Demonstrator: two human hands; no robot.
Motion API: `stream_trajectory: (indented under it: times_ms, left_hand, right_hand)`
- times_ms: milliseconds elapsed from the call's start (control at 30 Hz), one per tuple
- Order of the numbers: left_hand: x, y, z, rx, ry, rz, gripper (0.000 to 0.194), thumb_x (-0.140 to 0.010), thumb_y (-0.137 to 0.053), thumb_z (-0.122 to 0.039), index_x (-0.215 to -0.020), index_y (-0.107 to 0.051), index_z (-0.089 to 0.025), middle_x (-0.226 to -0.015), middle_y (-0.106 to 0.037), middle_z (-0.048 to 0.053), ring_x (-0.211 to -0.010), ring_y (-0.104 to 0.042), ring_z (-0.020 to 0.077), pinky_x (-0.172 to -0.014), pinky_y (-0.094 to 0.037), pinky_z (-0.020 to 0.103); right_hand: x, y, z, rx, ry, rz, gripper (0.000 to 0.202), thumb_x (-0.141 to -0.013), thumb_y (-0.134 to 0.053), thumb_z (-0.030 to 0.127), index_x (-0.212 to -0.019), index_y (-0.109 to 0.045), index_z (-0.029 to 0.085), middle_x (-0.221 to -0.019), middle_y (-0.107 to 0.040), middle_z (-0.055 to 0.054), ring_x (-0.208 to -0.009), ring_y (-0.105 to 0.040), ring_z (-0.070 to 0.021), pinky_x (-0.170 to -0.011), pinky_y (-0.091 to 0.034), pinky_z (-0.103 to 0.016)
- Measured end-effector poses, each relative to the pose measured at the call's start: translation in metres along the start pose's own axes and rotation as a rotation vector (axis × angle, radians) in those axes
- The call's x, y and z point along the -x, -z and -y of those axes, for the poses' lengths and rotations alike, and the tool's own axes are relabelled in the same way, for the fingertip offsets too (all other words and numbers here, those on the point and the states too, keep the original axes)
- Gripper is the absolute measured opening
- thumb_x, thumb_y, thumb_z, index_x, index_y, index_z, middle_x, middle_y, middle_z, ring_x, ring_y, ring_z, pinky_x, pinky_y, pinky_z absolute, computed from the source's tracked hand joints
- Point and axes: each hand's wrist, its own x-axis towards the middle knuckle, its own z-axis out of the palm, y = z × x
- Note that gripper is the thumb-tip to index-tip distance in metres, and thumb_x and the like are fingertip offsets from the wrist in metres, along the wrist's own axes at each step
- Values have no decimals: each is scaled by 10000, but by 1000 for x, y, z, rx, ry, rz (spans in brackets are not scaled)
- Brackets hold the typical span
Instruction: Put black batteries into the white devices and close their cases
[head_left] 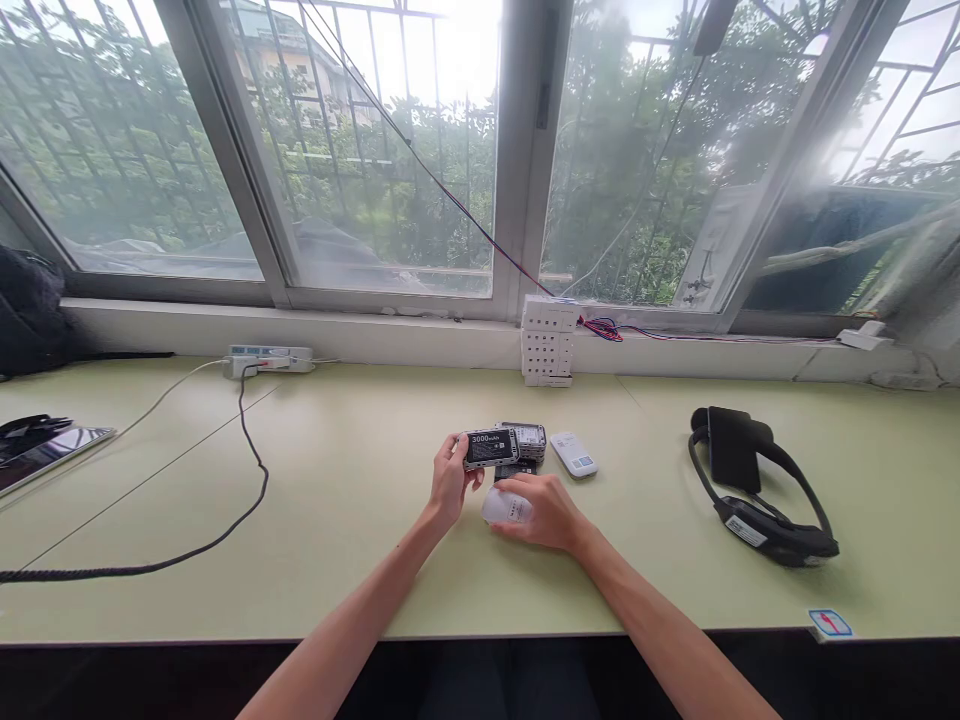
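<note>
Several windowpanes (390,220), pale green table (360,480), left fingers (452,452) gripping 3000mAh unit (491,448) — right fingers (526,485) gripping white cover (501,505)

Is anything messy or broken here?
Nothing plainly looks spilled or broken. The small device in the left hand looks odd because its black "3000mAh" part shows uncovered. The right hand holds a white piece. By the window, red-and-blue wires look tangled.
</note>
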Motion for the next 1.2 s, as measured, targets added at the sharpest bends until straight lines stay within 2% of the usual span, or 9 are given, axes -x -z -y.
stream_trajectory:
  times_ms: [133, 333, 567, 733, 967, 1100, 1200]
  left_hand:
    - [0, 1, 0, 0, -2, -3, 294, -814, -616, -457, -851, -484, -196, -639, -562, -41, -360, -468, 72, -324, -321, 189]
    - [0, 2, 1, -3, -7, 8, 312, -804, -624, -467, -855, -481, -195, -640, -567, -40, -358, -474, 70, -327, -323, 188]
    - [0, 2, 0, -6, -9, 8, 299, -813, -616, -458, -845, -474, -196, -626, -561, -43, -356, -470, 71, -325, -319, 188]
    - [1, 2, -1, -8, -4, 3, 297, -809, -619, -455, -839, -475, -197, -618, -555, -48, -359, -471, 72, -326, -318, 188]
    - [1, 1, -2, -3, -4, -6, 295, -806, -621, -452, -832, -471, -199, -610, -549, -51, -357, -464, 72, -323, -317, 189]
    - [1, 1, -1, -3, -4, -5, 301, -804, -621, -455, -832, -471, -196, -617, -550, -45, -359, -460, 70, -321, -316, 188]
    - [0, 1, 0, 0, -8, -4, 295, -807, -619, -449, -839, -473, -194, -629, -555, -42, -356, -459, 70, -318, -313, 188]
  right_hand:
    - [0, 2, 1, -1, 6, 26, 435, -702, -769, 405, -1091, -665, 239, -927, -726, -63, -780, -683, -213, -681, -480, -286]
    - [-1, 2, 4, -33, 19, 25, 418, -716, -744, 324, -1117, -654, 247, -941, -719, -59, -793, -678, -206, -699, -485, -283]
    - [-1, 2, 6, -47, 24, 33, 309, -771, -686, 298, -1072, -660, 232, -876, -721, -55, -761, -663, -202, -677, -468, -284]
    - [0, 2, 5, -80, 36, -39, 251, -789, -675, 306, -1029, -677, 231, -828, -717, -51, -687, -647, -181, -623, -460, -269]
    - [1, -3, 1, -64, 65, -109, 201, -794, -658, 248, -992, -682, 218, -842, -713, -66, -713, -645, -191, -629, -458, -282]
    - [-1, -5, -1, -2, 86, -137, 117, -864, -610, 280, -929, -678, 210, -771, -692, -63, -696, -602, -193, -626, -439, -299]
    - [-2, -5, -4, 39, 76, -159, 168, -935, -540, 306, -895, -675, 213, -748, -679, -61, -693, -565, -194, -636, -430, -310]
